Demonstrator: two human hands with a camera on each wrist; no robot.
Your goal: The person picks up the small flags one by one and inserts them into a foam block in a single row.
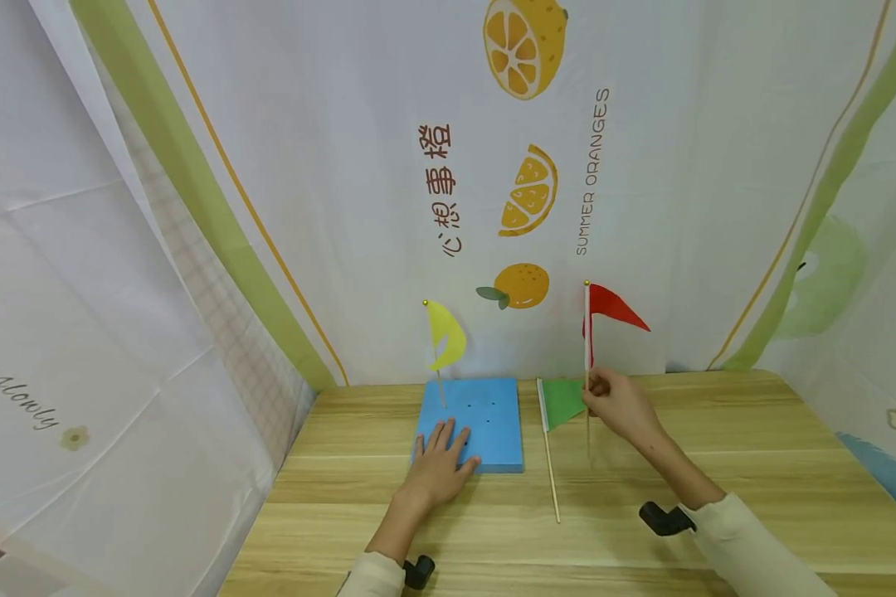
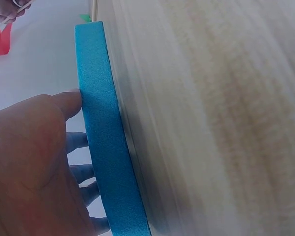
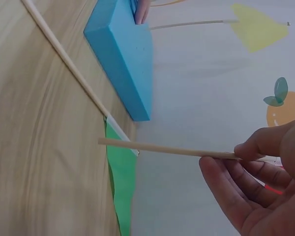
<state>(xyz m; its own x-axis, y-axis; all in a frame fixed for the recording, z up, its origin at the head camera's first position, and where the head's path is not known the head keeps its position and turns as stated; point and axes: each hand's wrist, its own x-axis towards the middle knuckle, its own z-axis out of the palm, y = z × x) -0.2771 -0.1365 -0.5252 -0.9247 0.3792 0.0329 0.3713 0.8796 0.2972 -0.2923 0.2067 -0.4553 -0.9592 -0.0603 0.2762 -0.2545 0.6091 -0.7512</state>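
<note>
Head view has the right hand (image 1: pixel 621 402) pinching the wooden stick of a red pennant flag (image 1: pixel 614 305) between thumb and fingers, and the right wrist view shows that grip plainly. The stick stands nearly upright in the head view, its gold bead at the top and its bare lower end pointing down past the fingers. The left hand (image 1: pixel 436 468) lies palm down, its fingers spread wide over the front left part of a blue foam block (image 1: pixel 504 435); the left wrist view shows the thumb at the block's edge.

Small dark holes dot the block's top. Toward its back left corner a yellow flag (image 1: pixel 451 336) stands on its stick, leaning slightly left. Just right of the block, a green flag (image 1: pixel 562 402) lies with its cloth toward the back, partly behind the right hand, and its stick running toward the person.

All this sits on a wood-grain bench (image 1: pixel 485 539). Behind it hangs a white curtain (image 1: pixel 343 182) printed with oranges and lettering.
</note>
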